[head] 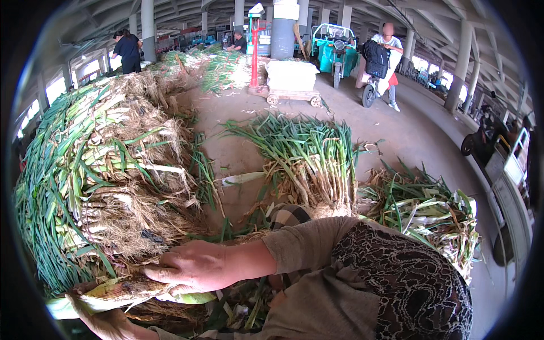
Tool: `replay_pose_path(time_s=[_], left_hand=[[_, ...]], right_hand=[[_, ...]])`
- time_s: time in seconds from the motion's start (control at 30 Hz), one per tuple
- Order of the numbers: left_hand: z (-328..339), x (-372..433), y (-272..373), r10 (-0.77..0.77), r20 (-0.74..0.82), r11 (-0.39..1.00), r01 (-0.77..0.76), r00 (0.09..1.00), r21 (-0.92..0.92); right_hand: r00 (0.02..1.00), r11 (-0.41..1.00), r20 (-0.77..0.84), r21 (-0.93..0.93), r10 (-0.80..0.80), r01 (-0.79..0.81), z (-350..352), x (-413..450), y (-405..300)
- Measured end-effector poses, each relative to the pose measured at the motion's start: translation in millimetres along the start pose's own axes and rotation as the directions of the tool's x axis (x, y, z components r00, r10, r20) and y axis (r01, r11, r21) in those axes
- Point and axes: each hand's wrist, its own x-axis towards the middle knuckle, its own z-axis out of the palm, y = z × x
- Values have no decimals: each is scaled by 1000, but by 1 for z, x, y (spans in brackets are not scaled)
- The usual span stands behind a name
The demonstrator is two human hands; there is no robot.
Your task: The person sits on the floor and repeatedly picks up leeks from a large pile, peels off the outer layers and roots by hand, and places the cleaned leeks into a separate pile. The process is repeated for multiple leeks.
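Low in the view, my left hand (104,321) is wrapped around the pale shaft of a leek or large scallion (102,302). My right hand (197,265) grips the same stalk farther along, its thumb and fingers on the brown, dry outer leaves. The stalk lies nearly level, and part of it is hidden under my right hand. Just beyond my hands rises a tall heap of leeks (123,204), stringy roots facing inward and green tops to the left. Trimmed leaves and dry scraps (170,312) lie beneath my hands.
A bunch of trimmed leeks (318,165) stands on the concrete floor. Right of it is a pile of stripped leaves (420,208). Farther back are a red-post platform scale (255,55) with a white bundle (292,75), a three-wheeler (335,46), and a person (389,46) with a scooter.
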Motion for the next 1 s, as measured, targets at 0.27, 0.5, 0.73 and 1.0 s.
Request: replay_pose_path(time_s=[0.27,0.5,0.73,1.0], left_hand=[[26,-31,-5,50,30,998,-51,998,35],[52,-64,-17,34,357,976,47,934,-214],[50,-63,-15,-128,272,941,203,954,-271],[52,-75,-31,-66,386,995,89,920,-42]], right_hand=[[985,964,-6,208,171,-166,-25,14,-26],[999,997,-44,77,-4,8,-39,27,-32],[986,980,-59,138,155,-146,-39,22,-26],[814,762,-173,497,555,-415,-20,5,6]])
